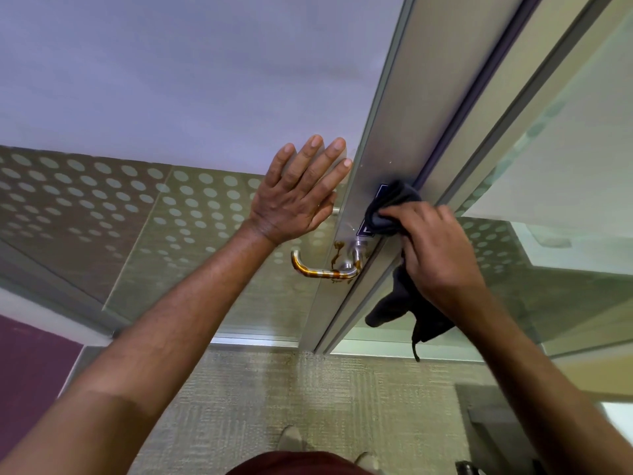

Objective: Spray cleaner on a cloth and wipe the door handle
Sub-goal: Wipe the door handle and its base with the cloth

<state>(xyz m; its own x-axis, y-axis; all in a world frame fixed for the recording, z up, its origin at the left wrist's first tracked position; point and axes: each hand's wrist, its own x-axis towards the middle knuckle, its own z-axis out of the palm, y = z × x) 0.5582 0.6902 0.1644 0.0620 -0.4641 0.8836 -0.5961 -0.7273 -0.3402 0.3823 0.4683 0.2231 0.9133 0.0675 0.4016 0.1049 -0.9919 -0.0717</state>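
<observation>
Metal frame: brushed door frame runs from upper right down to the floor; your two hands work on either side of it.
Left hand: your left hand lies flat on the glass just left of the frame, fingers straight and spread, fingertips pointing up. Its grip is wide and holds nothing.
Right hand: your right hand curls round the cloth, fingers bunching it against the frame. The grip is closed on the cloth.
Cloth: dark grey, pressed on the frame over a small sticker, just above the handle's base. Its loose end hangs below your right hand, clear of the floor.
Handle: lever handle sits on the frame below your left hand and just left of your right. It is silver with brown streaks along the bar, and a brown stain marks the frame beside its base. The cloth is near the handle but not on it.
Glass: frosted dots band the pane left of the frame, below your left hand.
Floor: pale woven carpet lies under the door.
Sprayer: you cannot tell from this view where it is.
</observation>
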